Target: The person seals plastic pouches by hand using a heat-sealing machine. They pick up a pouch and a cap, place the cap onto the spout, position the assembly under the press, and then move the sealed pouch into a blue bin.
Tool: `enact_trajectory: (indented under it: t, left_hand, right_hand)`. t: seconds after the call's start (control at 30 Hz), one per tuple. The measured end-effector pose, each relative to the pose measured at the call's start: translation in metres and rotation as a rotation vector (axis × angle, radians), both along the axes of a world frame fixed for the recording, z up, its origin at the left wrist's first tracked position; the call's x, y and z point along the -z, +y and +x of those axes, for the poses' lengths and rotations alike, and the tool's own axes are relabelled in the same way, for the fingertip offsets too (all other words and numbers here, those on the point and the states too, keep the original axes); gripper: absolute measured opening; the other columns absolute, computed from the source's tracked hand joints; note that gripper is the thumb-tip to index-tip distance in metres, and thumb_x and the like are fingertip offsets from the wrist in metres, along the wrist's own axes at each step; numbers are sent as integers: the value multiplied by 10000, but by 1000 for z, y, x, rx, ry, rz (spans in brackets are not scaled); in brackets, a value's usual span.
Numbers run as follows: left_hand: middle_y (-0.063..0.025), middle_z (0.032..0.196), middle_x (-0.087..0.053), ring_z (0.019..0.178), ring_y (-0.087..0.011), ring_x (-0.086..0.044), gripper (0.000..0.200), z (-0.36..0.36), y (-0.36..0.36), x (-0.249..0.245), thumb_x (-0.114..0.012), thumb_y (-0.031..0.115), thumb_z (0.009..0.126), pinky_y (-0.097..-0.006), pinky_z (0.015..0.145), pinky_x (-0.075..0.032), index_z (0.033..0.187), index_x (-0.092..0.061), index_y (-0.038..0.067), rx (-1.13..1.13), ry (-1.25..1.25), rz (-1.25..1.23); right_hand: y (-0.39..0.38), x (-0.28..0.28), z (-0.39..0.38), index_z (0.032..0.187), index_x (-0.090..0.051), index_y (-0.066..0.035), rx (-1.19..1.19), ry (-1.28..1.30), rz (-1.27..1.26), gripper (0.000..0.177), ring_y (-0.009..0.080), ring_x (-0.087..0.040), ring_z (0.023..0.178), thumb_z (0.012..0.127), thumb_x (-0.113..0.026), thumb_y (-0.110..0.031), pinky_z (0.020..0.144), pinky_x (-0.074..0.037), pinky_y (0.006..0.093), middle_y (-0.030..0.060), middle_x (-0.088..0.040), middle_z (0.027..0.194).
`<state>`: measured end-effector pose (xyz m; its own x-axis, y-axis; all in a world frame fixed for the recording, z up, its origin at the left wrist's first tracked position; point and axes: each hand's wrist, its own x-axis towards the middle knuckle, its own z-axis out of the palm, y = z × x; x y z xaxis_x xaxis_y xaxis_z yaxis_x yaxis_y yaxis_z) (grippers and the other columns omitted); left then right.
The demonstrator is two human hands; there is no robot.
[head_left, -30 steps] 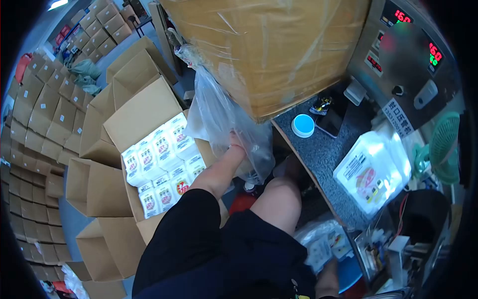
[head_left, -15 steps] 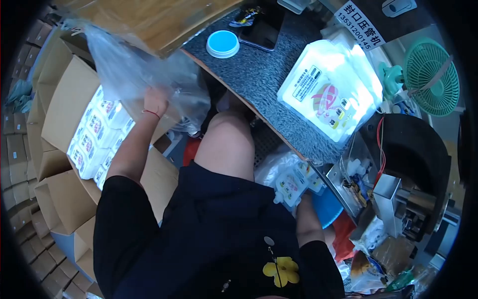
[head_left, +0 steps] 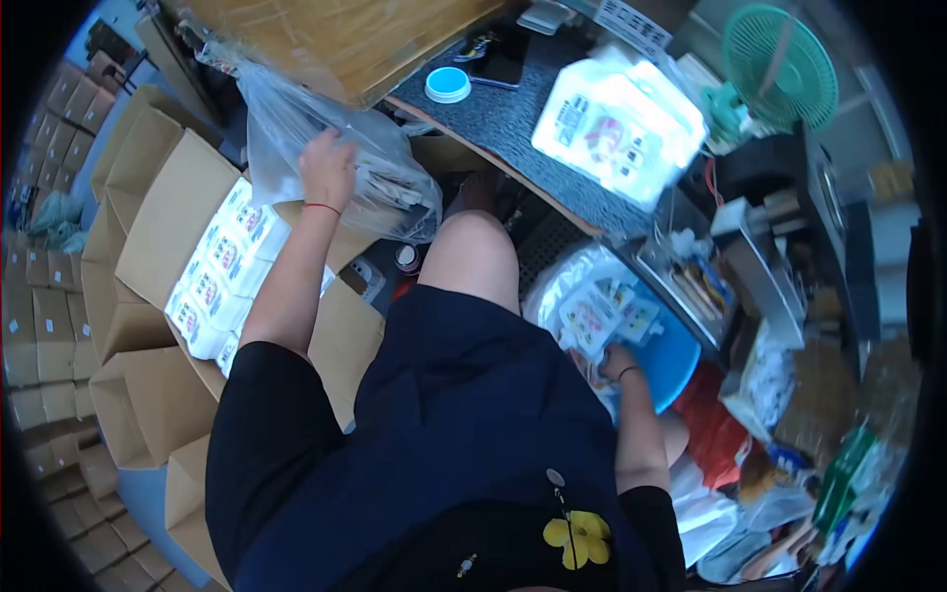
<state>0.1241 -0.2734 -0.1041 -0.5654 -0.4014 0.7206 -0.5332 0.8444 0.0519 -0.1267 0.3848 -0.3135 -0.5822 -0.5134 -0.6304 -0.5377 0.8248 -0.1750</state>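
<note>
My left hand (head_left: 327, 170), with a red string at its wrist, is at the clear plastic bag (head_left: 395, 187) hanging beside the table; its fingers are curled and blurred, and a grip cannot be made out. In the blue tub (head_left: 681, 360) at the right, my right hand (head_left: 617, 363) is closed at the lower edge of white printed pouches (head_left: 594, 318). A clear liner (head_left: 552, 281) covers the tub's left side. Left of my left arm, a cardboard box (head_left: 163, 222) holds rows of white printed packs (head_left: 222, 259).
On the grey mat (head_left: 493, 128) lie a stack of white pouches (head_left: 621, 128), a blue-topped lid (head_left: 447, 85) and a phone (head_left: 500, 61). A green fan (head_left: 779, 69) and a metal machine (head_left: 760, 261) stand at the right. Open cartons (head_left: 158, 405) are at the left.
The head view has shifted, showing more of the blue tub. My right hand, mostly hidden before, now shows at the pouches. My left hand has risen along the clear bag.
</note>
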Motion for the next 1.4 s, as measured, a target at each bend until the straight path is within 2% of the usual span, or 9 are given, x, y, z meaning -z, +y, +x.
enact_trajectory:
  t: [0.13, 0.23, 0.47, 0.53, 0.77, 0.87, 1.07, 1.2, 1.4]
  left_hand:
    - [-203, 976, -668, 867, -354, -618, 147, 47, -8, -50, -584, 105, 915, -459, 822, -492, 881, -666, -12, -151, 261, 31]
    - [-122, 1022, -576, 938, -275, -584, 174, 46, 110, -121, -567, 163, 1015, -379, 878, -467, 1039, -557, -8, 292, 897, 646]
    - [-109, 1082, -675, 1006, -318, -636, 153, -33, 356, -75, -694, 138, 793, -456, 800, -481, 940, -698, 92, 1152, -192, 253]
    - [-139, 1347, -592, 1205, -340, -591, 588, -45, 391, -74, -753, 168, 793, -485, 859, -491, 1359, -594, 178, 1170, -382, 172]
    - [-255, 1478, -471, 1335, -466, -482, 589, -164, 313, -143, -658, 186, 897, -546, 1065, -425, 1455, -496, 91, 784, 0, 190]
    - [-252, 1601, -312, 1455, -471, -331, 596, -203, 255, -89, -557, 300, 961, -583, 1156, -303, 1506, -442, 90, 595, -408, 21]
    - [-211, 1262, -665, 1176, -384, -633, 320, -142, 290, -95, -609, 169, 973, -442, 977, -503, 1270, -650, 58, 880, -293, 138]
    - [-31, 831, -704, 732, -79, -616, 165, -131, 315, -91, -668, 141, 993, -253, 677, -487, 1010, -717, -15, 991, -40, 1423]
    - [-48, 927, -676, 787, -87, -580, 173, -121, 360, -95, -635, 137, 1013, -267, 696, -483, 1131, -626, 11, 1123, -354, 1229]
  right_hand:
    - [6, -94, 23, 1203, -583, -63, 310, 90, -495, 362, 305, -666, 741, 888, -639, -233, 692, -536, 406, 137, -642, 812]
    - [21, -173, 71, 1207, -571, -85, 681, -244, -978, 194, 73, -531, 613, 1091, -442, -173, 593, -457, 247, 4, -523, 771]
    - [57, -264, 120, 1184, -583, -57, 809, -323, -1324, 178, 52, -553, 669, 1078, -502, -173, 590, -450, 200, 23, -626, 930]
    - [70, -273, 115, 1162, -590, -40, 791, -416, -1314, 148, 53, -534, 634, 1047, -545, -122, 558, -427, 179, 35, -640, 938]
    - [56, -295, 124, 1109, -643, 9, 687, 76, -1148, 185, 121, -619, 769, 930, -623, 50, 636, -507, 259, 99, -648, 1036]
    - [49, -317, 116, 1115, -680, 5, 541, 182, -885, 205, 195, -656, 786, 916, -633, 23, 702, -523, 298, 117, -640, 981]
    - [31, -345, 96, 1086, -656, -1, 587, 352, -1000, 174, 299, -647, 838, 991, -590, -130, 760, -512, 387, 152, -635, 919]
    - [0, -353, 77, 1027, -642, -15, 164, 312, -1044, 136, 327, -635, 856, 996, -590, -136, 773, -506, 380, 141, -649, 927]
    - [-42, -392, 56, 1017, -659, 2, 354, 264, -1409, 154, 189, -632, 825, 998, -622, -146, 764, -500, 305, 87, -671, 925]
